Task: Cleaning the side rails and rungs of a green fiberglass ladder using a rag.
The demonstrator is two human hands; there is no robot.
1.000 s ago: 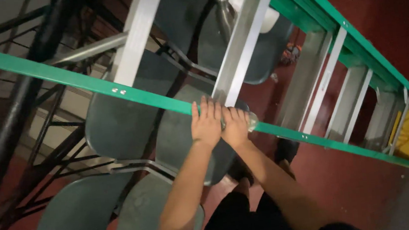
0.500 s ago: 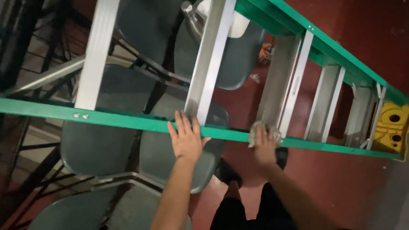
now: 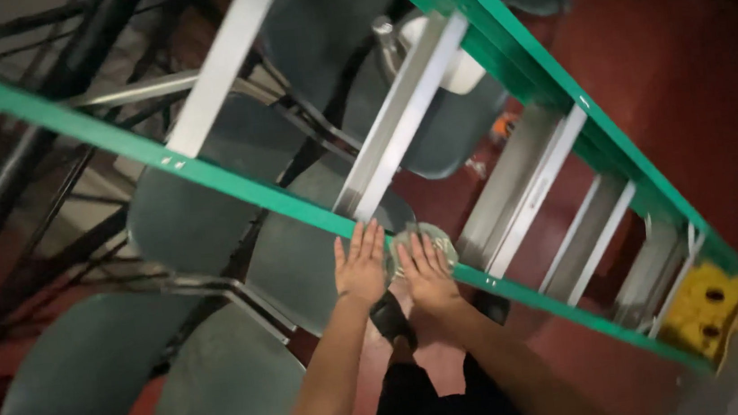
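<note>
Green ladder rail [image 3: 232, 189] w/ both hands flat (fingers spread): left hand [image 3: 360, 267], right hand [image 3: 427, 274].

One view only, head-worn camera, looking steeply down along the person's own arms and legs to the red floor [image 3: 700, 85]. Frame is rolled: the green ladder [image 3: 232, 189] crosses from 10 o'clock to 4 o'clock, its yellow end cap [image 3: 704, 311] at 4 o'clock. Close range: both forearms enter from 6 o'clock, left hand [image 3: 360, 267] and right hand [image 3: 427, 272] just below centre. Grey chairs [image 3: 199, 224] fill 7 to 9 o'clock, below the ladder. No second view to overlap.
</note>
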